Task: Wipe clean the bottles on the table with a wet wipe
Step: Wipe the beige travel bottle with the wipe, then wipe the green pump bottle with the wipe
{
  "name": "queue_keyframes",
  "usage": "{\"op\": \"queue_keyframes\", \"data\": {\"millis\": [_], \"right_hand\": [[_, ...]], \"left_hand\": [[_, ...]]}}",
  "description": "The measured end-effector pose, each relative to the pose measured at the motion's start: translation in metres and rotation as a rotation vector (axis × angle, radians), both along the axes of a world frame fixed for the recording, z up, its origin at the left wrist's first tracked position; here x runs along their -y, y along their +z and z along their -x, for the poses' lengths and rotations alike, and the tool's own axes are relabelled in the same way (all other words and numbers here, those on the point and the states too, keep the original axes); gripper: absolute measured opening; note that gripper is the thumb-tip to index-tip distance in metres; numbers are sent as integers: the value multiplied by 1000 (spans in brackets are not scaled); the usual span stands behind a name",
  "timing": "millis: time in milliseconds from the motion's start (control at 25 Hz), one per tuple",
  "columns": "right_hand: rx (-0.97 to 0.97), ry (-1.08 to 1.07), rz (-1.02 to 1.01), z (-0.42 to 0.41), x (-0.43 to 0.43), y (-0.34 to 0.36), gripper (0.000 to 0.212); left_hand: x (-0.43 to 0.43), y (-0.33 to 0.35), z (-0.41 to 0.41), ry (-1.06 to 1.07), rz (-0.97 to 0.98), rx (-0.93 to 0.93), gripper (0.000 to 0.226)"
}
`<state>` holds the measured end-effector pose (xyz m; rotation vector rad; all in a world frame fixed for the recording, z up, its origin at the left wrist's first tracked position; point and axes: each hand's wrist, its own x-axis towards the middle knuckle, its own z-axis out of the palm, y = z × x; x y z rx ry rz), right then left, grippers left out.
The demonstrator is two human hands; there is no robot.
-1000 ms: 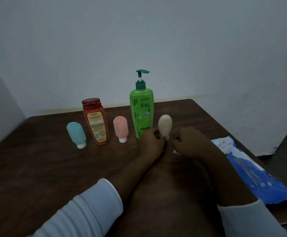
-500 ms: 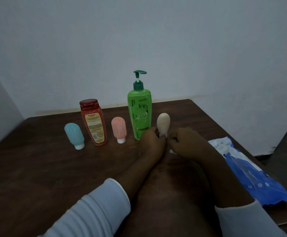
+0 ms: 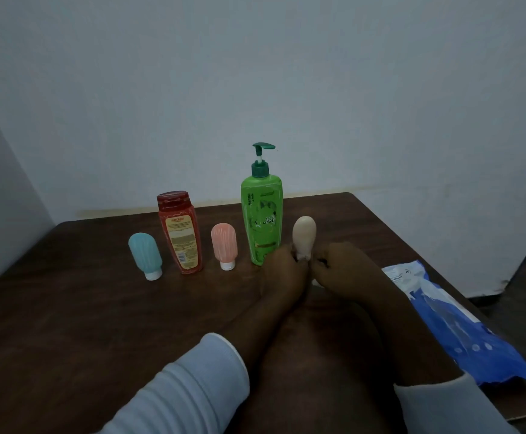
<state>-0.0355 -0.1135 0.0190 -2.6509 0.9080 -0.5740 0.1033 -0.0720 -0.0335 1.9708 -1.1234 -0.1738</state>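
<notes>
Head — left hand (image 3: 283,268) pinches rounded beige bottle (image 3: 304,234) — right hand (image 3: 340,267) grips wipe (image 3: 316,281)

Curled left hand (image 3: 283,268) beside right hand (image 3: 342,267)

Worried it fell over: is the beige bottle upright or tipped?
Upright: the beige bottle points rounded end up, cap down between the left hand and right hand, which grips a wet wipe.

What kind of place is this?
Likely a plain room at home or a staged recording corner, hard to say which. A dark wooden table sits in a corner of bare white walls, with toiletries on it: a green pump bottle, a red bottle, and a blue wet-wipe pack.
</notes>
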Motion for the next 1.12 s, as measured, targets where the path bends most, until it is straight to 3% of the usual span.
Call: {"op": "queue_keyframes", "data": {"millis": [160, 280, 440, 520, 600, 680, 800, 880, 1120], "right_hand": [[151, 0, 74, 2, 1, 0, 26], [329, 0, 184, 2, -2, 4, 25], [497, 9, 222, 2, -4, 8, 13], [517, 31, 222, 1, -4, 6, 15], [517, 46, 220, -1, -4, 5, 17], [538, 64, 228, -2, -6, 5, 16], [633, 54, 242, 0, -10, 10, 21], [683, 37, 242, 2, -12, 14, 30], [736, 40, 229, 2, -19, 18, 50]], "left_hand": [[-14, -1, 2, -87, 59, 31, 13], [-45, 16, -2, -240, 160, 57, 29], [-76, 77, -43, -377, 346, 764, 28], [-71, 116, -65, -244, 409, 939, 27], [-63, 153, -77, -139, 412, 975, 39], [-56, 178, -81, -143, 386, 909, 59], [-42, 198, -80, -201, 276, 381, 94], [-35, 201, -80, -271, 179, 75, 106], [-55, 200, -83, -387, 137, 86, 104]]}}
